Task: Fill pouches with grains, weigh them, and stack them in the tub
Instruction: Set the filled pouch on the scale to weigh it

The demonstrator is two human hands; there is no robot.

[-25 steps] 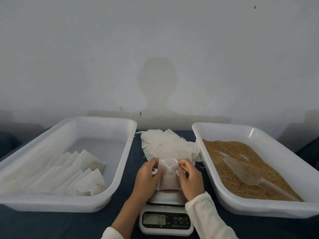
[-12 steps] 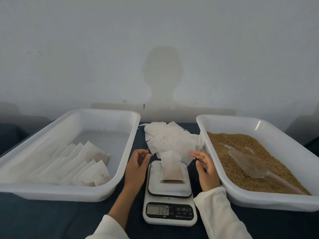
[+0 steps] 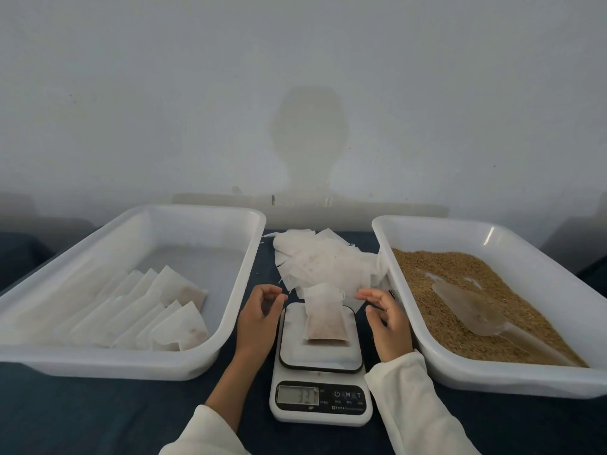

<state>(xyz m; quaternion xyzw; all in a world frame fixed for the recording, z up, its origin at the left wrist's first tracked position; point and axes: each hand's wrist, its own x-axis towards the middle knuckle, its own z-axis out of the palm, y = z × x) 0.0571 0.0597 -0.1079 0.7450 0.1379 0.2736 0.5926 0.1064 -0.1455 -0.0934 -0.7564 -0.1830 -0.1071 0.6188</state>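
Dark tabletop: pouch unmoved, scale reading changed.

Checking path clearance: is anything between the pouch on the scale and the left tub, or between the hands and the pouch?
Nothing visible blocks either. The pouch lies on the scale; left hand and right hand flank it, apart. Only the tub rim must be cleared.
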